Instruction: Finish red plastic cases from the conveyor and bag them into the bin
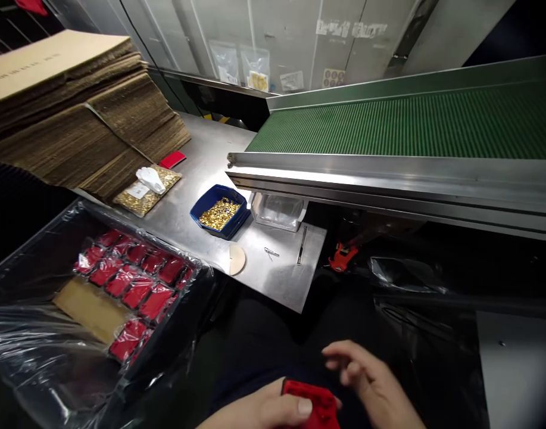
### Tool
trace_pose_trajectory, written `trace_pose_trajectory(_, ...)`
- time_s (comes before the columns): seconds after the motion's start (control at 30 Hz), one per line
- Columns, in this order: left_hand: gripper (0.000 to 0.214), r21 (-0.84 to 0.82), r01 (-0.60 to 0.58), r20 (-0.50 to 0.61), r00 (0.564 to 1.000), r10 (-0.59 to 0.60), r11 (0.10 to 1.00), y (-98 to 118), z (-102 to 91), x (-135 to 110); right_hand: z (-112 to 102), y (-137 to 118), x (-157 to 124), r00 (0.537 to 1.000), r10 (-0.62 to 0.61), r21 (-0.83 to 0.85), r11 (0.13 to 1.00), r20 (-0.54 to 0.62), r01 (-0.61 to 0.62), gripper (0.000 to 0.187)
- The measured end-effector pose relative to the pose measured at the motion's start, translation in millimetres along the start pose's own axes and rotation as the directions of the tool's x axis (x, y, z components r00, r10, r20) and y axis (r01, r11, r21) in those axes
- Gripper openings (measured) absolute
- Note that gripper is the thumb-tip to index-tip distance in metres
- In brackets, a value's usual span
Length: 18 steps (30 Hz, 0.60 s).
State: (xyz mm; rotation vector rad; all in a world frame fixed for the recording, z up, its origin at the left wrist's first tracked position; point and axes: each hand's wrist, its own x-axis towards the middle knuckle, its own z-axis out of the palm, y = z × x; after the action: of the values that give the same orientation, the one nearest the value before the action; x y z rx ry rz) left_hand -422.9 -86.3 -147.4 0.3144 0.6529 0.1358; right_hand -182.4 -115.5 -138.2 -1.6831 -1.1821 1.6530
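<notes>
At the bottom of the view my left hand (264, 411) grips a small red case (315, 405), thumb pressed on its top. My right hand (371, 381) hovers just right of the case, fingers loosely curled and apart, holding nothing that I can see. To the left, a black bin lined with clear plastic (44, 357) holds several red cases in wrappers (134, 280) and a strip of cardboard (89, 310). On the steel table (281, 280) stands a blue tray of small gold pieces (219, 211).
A clear bag of gold pieces (145, 190) with a white scoop lies by a tall stack of flat cardboard (76, 113). A green conveyor belt (411, 122) runs along the right. A clear plastic box (277, 211), a round beige disc (236, 260), tweezers and an orange tool (342, 256) lie nearby.
</notes>
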Motion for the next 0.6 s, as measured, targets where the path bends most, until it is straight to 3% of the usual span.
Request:
trace_pose_trajectory(0.07, 0.049, -0.036, -0.008, -0.04, 0.999, 0.006, 0.999, -6, -6.5, 11, 5, -13, 14, 0.946, -0.039, 0.002, 0.999, 0.322, 0.041, 0.055)
trace_pose_trajectory(0.13, 0.058, -0.186, 0.055, -0.047, 0.997, -0.064, 0.981, -11, -13.3, 23, 12, -23, 26, 0.896, -0.009, -0.051, 0.998, 0.445, 0.035, 0.041)
trace_pose_trajectory(0.2, 0.068, -0.329, 0.101, -0.035, 0.992, -0.119, 0.939, -13, -20.1, 31, 18, -27, 37, 0.905, 0.021, -0.118, 0.992, 0.426, 0.032, 0.023)
trace_pose_trajectory(0.3, 0.074, -0.432, 0.02, -0.035, 0.999, -0.039, 0.902, -12, -29.2, 30, 27, -27, 49, 0.921, 0.014, -0.163, 0.985, 0.39, 0.054, 0.012)
trace_pose_trajectory(0.47, 0.068, -0.448, -0.17, -0.076, 0.985, 0.153, 0.878, -16, -39.3, 13, 44, -26, 57, 0.95, -0.03, -0.108, 0.992, 0.309, 0.067, 0.018)
trace_pose_trajectory(0.6, 0.072, -0.447, -0.238, -0.093, 0.971, 0.22, 0.863, -23, -42.8, 1, 49, -17, 82, 0.975, -0.079, -0.094, 0.991, 0.209, 0.1, 0.038)
